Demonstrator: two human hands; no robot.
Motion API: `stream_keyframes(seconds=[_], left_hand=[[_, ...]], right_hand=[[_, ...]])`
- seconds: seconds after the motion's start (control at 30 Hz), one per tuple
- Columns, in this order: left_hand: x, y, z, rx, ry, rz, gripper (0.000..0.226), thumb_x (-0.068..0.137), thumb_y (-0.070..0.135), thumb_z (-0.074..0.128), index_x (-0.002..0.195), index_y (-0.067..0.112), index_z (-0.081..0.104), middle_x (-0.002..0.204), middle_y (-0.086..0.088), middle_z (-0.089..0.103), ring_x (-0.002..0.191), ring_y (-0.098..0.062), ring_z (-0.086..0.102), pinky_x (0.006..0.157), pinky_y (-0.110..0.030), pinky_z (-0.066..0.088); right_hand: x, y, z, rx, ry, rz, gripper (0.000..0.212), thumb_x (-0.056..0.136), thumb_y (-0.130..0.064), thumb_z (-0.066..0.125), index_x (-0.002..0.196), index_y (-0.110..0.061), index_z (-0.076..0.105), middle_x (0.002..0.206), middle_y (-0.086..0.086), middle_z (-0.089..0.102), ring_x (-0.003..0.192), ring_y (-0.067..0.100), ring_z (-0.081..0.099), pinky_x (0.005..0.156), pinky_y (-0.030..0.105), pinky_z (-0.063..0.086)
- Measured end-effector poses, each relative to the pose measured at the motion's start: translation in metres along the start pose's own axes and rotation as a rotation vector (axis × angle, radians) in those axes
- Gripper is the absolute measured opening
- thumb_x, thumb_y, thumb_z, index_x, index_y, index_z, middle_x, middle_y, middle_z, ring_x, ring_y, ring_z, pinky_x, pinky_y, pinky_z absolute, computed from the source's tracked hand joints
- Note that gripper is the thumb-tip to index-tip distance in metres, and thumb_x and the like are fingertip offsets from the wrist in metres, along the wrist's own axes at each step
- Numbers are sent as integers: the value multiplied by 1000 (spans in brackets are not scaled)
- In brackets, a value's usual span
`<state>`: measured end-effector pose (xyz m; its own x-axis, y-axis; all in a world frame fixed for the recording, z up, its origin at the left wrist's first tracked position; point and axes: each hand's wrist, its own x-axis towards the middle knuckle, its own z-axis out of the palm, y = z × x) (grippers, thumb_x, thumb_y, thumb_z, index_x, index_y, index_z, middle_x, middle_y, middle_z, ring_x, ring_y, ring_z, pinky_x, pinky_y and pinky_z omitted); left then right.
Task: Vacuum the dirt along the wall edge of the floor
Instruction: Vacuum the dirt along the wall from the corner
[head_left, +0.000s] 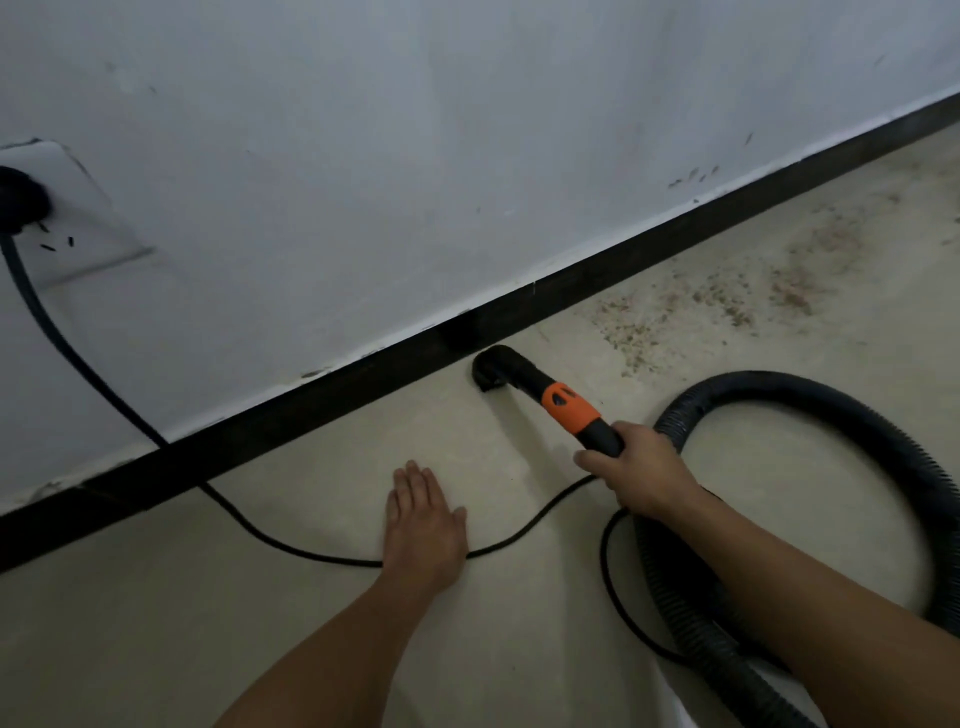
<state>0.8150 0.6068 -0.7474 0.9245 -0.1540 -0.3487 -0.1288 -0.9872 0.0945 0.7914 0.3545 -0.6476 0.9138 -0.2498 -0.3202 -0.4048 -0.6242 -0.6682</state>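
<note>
My right hand (636, 470) grips the black vacuum wand just behind its orange collar (569, 408). The black nozzle (496, 366) rests on the pale floor close to the dark baseboard (332, 402). Brown dirt (727, 301) is scattered over the floor to the right of the nozzle, along the wall edge. My left hand (423, 519) lies flat on the floor with straight fingers, its heel over the black power cord (291, 545). The ribbed black hose (831, 410) loops from the wand round to the lower right.
The power cord runs up the white wall (415, 156) to a plug (18, 200) in a white socket plate (78, 213) at the left. A second loop of cord (610, 577) lies on the floor beside the hose.
</note>
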Motion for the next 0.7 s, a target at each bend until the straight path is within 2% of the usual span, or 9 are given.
stream_keyframes(seconds=[0.1,0.2,0.27,0.37,0.47,0.53,0.57,0.63,0.7], left_hand=[[3,-5,-5,5,-56,31,72,103,44,19,152,-1,-9,160,-21,-15,149,-34,-12,121,-41,-3],[2,-8,-8,19,-107,52,74,103,45,20,151,-1,-12,159,-21,-18,148,-35,-14,121,-41,-3],[4,-7,-13,36,-139,56,75,103,46,22,151,-1,-11,159,-22,-18,148,-36,-14,122,-41,-2],[9,-5,-28,43,-191,54,80,101,46,33,152,0,-8,160,-23,-12,148,-40,-7,122,-43,6],[12,9,-48,-51,-79,116,97,92,49,54,154,13,-12,162,-16,1,147,-34,13,119,-42,21],[11,33,-64,-68,54,252,108,84,55,64,154,23,-12,163,-9,5,147,-27,17,118,-40,22],[9,50,-72,-78,94,336,111,79,58,67,155,28,-8,163,-5,9,147,-25,18,118,-40,21],[3,88,-88,-140,109,483,108,72,58,74,155,33,9,156,2,29,142,-21,29,116,-39,25],[-4,124,-107,-264,74,551,89,69,48,80,145,34,36,134,7,51,124,-18,48,107,-38,38]], right_hand=[[-8,1,2,10,-120,-10,24,76,-36,75,80,-17,60,61,4,61,49,18,57,52,37,52],[-28,20,-14,-49,-144,24,24,74,-34,75,80,-15,61,58,2,60,46,16,56,51,34,49],[-41,31,-34,31,-176,92,21,75,-28,76,82,-13,64,54,1,58,43,18,53,44,30,45],[-59,41,-68,54,-244,146,22,73,-30,77,81,-13,66,56,2,57,49,20,52,47,27,42],[-80,51,-96,34,-264,156,24,74,-30,76,82,-10,65,52,0,56,44,17,52,45,25,41],[-95,58,-110,34,-250,160,22,75,-25,75,83,-7,65,52,3,56,41,17,51,43,24,41],[-102,61,-117,47,-240,157,22,75,-23,74,84,-5,65,54,6,56,43,19,52,43,25,41],[-112,63,-129,83,-219,119,21,72,-21,73,81,-4,63,53,4,55,45,20,51,45,26,41],[-118,60,-144,66,-201,69,19,70,-22,74,77,-9,62,50,-2,54,46,16,51,47,26,41]])
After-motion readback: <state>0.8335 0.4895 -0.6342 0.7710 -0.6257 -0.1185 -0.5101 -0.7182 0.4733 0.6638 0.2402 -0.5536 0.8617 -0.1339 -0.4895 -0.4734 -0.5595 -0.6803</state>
